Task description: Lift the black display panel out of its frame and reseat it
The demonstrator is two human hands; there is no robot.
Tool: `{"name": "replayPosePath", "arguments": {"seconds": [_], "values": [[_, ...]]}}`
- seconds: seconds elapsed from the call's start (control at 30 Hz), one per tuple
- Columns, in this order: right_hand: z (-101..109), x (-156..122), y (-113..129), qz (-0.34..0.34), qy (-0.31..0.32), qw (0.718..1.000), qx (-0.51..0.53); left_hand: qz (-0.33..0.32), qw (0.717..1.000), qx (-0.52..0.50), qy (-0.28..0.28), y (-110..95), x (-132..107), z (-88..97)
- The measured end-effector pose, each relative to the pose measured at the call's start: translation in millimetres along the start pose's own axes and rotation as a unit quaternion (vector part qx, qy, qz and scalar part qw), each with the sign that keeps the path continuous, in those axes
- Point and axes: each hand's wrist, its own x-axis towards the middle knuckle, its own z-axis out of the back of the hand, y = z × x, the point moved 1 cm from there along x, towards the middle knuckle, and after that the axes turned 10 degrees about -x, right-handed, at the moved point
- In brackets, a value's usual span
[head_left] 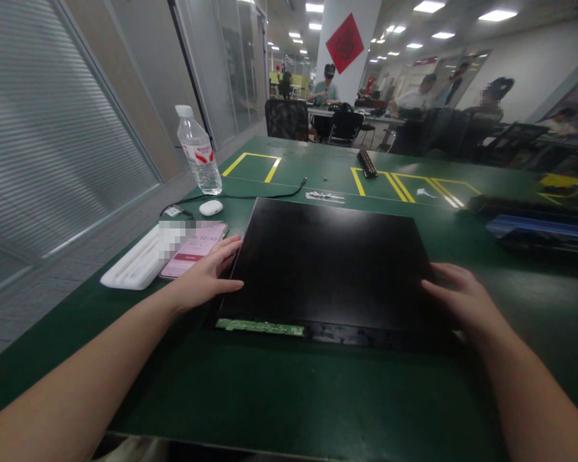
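Note:
A black LCD panel (332, 263) lies in front of me on the green table, its screen side up. Along its near edge runs a narrow strip with a green circuit board (260, 326) at the left. My left hand (216, 269) grips the panel's left edge, thumb on the top face and fingers along the side. On the opposite edge is my right hand (455, 292), its thumb and fingers at the rim and the fingertips partly hidden. Left of the panel, close to my left hand, lies a phone (192, 251) with a lit pink screen.
Beside the phone are a white power bank-like case (137, 260), a small white earbud case (210, 208), a black cable (264, 196) and a water bottle (200, 154). Yellow tape (399, 186) marks the far table (318, 391). Blurred dark panels (544, 228) lie right; people sit beyond.

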Motion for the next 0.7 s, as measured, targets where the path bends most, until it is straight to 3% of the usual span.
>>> {"name": "replayPosePath", "arguments": {"seconds": [0.37,0.7], "values": [[3.8,-2.6,-0.1,0.013,-0.022,1.0,0.013,-0.002,1.0,0.0,0.006,1.0,0.8,0.2],[2.2,-0.9,0.4,-0.008,0.0,1.0,0.009,-0.006,1.0,0.004,0.004,-0.5,0.6,-0.7]]}}
